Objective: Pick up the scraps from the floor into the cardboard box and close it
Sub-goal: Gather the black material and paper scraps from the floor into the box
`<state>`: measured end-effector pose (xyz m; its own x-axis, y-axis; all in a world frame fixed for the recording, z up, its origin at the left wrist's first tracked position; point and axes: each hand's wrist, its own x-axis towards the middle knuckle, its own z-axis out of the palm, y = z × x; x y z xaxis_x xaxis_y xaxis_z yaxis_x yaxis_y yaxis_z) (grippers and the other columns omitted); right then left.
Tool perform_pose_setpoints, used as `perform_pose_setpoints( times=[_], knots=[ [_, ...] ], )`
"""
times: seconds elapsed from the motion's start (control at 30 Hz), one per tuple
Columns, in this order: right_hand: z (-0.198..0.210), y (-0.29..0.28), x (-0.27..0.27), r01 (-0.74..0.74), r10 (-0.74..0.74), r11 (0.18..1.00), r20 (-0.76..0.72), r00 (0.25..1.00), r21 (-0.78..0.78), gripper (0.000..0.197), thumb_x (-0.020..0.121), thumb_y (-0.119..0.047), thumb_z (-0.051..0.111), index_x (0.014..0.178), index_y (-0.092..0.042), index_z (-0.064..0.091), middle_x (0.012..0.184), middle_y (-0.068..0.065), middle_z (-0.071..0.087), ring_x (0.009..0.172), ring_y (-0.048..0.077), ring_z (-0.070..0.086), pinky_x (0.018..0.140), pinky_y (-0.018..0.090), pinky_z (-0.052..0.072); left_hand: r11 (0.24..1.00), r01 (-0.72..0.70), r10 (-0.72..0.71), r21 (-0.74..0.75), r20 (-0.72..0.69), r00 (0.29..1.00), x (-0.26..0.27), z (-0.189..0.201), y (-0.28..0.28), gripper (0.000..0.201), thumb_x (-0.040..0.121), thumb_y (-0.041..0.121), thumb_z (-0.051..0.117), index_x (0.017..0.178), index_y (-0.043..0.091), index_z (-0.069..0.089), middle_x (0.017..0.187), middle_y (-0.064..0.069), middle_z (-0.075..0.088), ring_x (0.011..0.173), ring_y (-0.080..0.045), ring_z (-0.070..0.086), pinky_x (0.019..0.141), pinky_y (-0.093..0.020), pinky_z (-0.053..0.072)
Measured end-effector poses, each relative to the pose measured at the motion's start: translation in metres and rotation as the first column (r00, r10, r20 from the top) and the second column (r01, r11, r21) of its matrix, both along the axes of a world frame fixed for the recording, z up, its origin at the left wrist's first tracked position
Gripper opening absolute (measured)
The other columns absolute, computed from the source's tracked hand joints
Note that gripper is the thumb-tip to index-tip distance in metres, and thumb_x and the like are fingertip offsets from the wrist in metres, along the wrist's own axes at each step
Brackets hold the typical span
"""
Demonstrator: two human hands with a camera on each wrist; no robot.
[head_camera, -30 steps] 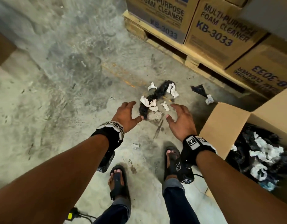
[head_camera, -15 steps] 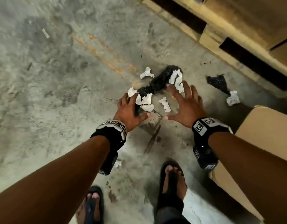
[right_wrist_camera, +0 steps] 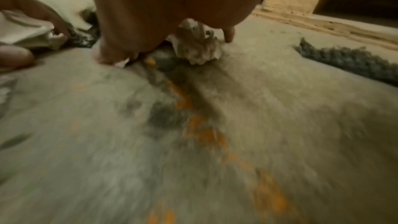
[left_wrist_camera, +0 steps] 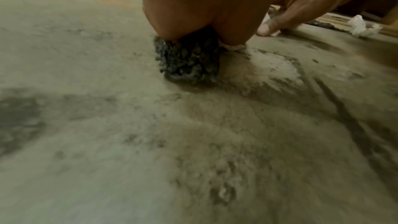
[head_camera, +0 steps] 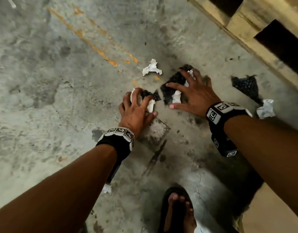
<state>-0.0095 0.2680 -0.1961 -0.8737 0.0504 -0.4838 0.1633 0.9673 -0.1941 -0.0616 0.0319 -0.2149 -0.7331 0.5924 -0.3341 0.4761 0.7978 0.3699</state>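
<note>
Here, by the wooden pallet (head_camera: 242,29):
Left hand (head_camera: 136,110): fingers curled round white paper and a black scrap (head_camera: 149,94).
Right hand (head_camera: 197,95): fingers spread, pressing black-and-white scraps (head_camera: 173,89); its grasp was hidden.
Cardboard box (head_camera: 270,214): cut off, well apart.

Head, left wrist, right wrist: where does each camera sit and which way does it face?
Head: on the head, looking down at both hands, forearms, one sandalled foot.
Left wrist: low, along the left hand gripping black scrap.
Right wrist: low, along the right hand over white paper.
Shared: each wrist view shows the other hand.
</note>
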Motion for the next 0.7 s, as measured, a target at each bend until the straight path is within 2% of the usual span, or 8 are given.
perform_pose_setpoints(
  times=[0.1, 0.2, 0.27, 0.33, 0.4, 0.5, 0.57, 0.7],
  knots=[
    [-0.005, -0.005, 0.017, 0.073, -0.092, 0.992, -0.197, 0.976, -0.102, 0.046, 0.09, -0.047, 0.063, 0.129, -0.023, 0.056, 0.142, 0.016, 0.046, 0.117, 0.045, 0.045, 0.092, 0.052, 0.044, 0.998, 0.047, -0.048, 0.04, 0.016, 0.999, -0.005, 0.009, 0.0, 0.043, 0.092, 0.031, 0.058, 0.132, 0.021, 0.049, 0.142, -0.011, 0.039, 0.119, -0.038, 0.038, 0.096, -0.051, 0.044],
    [-0.002, -0.011, 0.032, 0.18, -0.222, 0.962, -0.206, 0.953, -0.204, 0.028, 0.093, -0.016, 0.061, 0.119, -0.006, 0.057, 0.121, 0.02, 0.053, 0.097, 0.044, 0.056, 0.076, 0.044, 0.048, 0.996, 0.036, -0.044, 0.077, 0.118, 0.992, -0.017, 0.021, -0.002, 0.041, 0.086, 0.021, 0.063, 0.126, 0.019, 0.052, 0.124, -0.012, 0.055, 0.102, -0.04, 0.057, 0.081, -0.043, 0.049],
    [0.0, -0.015, 0.04, 0.292, -0.348, 0.916, -0.187, 0.918, -0.274, 0.034, 0.092, -0.015, 0.059, 0.125, -0.008, 0.054, 0.117, 0.019, 0.058, 0.097, 0.042, 0.061, 0.077, 0.042, 0.05, 0.997, 0.013, -0.021, 0.07, 0.109, 0.994, -0.026, 0.03, -0.002, 0.034, 0.084, 0.031, 0.063, 0.115, 0.02, 0.054, 0.107, -0.013, 0.065, 0.091, -0.04, 0.063, 0.071, -0.04, 0.048],
    [0.004, -0.016, 0.046, 0.432, -0.502, 0.838, -0.16, 0.85, -0.333, 0.042, 0.088, -0.018, 0.063, 0.13, -0.015, 0.057, 0.115, 0.015, 0.067, 0.1, 0.036, 0.064, 0.079, 0.031, 0.046, 0.999, 0.003, -0.005, 0.038, 0.056, 0.998, -0.036, 0.041, 0.006, 0.03, 0.085, 0.046, 0.06, 0.104, 0.024, 0.054, 0.093, -0.013, 0.069, 0.083, -0.04, 0.065, 0.065, -0.038, 0.048],
    [0.008, -0.016, 0.048, 0.554, -0.632, 0.752, -0.151, 0.76, -0.357, 0.031, 0.084, -0.024, 0.067, 0.114, -0.016, 0.069, 0.098, 0.014, 0.073, 0.089, 0.032, 0.066, 0.072, 0.026, 0.042, 1.0, -0.005, 0.005, 0.012, -0.015, 1.0, -0.051, 0.049, 0.021, 0.033, 0.088, 0.059, 0.052, 0.101, 0.028, 0.053, 0.086, -0.013, 0.07, 0.078, -0.039, 0.066, 0.062, -0.037, 0.046],
    [0.01, -0.016, 0.051, 0.623, -0.737, 0.658, -0.189, 0.649, -0.424, 0.015, 0.085, -0.029, 0.073, 0.086, -0.014, 0.075, 0.074, 0.015, 0.071, 0.07, 0.028, 0.065, 0.062, 0.025, 0.039, 1.0, 0.022, -0.023, -0.022, -0.081, 0.996, -0.074, 0.052, 0.045, 0.041, 0.093, 0.054, 0.047, 0.129, 0.034, 0.043, 0.092, -0.017, 0.069, 0.083, -0.044, 0.066, 0.062, -0.038, 0.04],
    [0.01, -0.013, 0.054, 0.632, -0.749, 0.655, -0.251, 0.613, -0.413, 0.018, 0.086, -0.031, 0.074, 0.091, -0.014, 0.078, 0.074, 0.015, 0.071, 0.071, 0.029, 0.066, 0.062, 0.022, 0.035, 0.999, 0.021, -0.025, -0.043, -0.084, 0.996, -0.091, 0.048, 0.06, 0.059, 0.094, 0.055, 0.045, 0.147, 0.039, 0.023, 0.099, -0.02, 0.069, 0.087, -0.045, 0.065, 0.064, -0.041, 0.042],
    [0.012, -0.002, 0.063, 0.705, -0.823, 0.557, -0.177, 0.54, -0.439, 0.021, 0.089, -0.034, 0.069, 0.096, -0.015, 0.075, 0.08, 0.01, 0.072, 0.08, 0.03, 0.066, 0.066, 0.022, 0.036, 0.994, 0.018, -0.016, -0.109, 0.015, 1.0, -0.107, 0.033, 0.081, 0.074, 0.093, 0.057, 0.045, 0.152, 0.045, 0.001, 0.109, -0.026, 0.066, 0.093, -0.045, 0.064, 0.073, -0.045, 0.049]
  ],
)
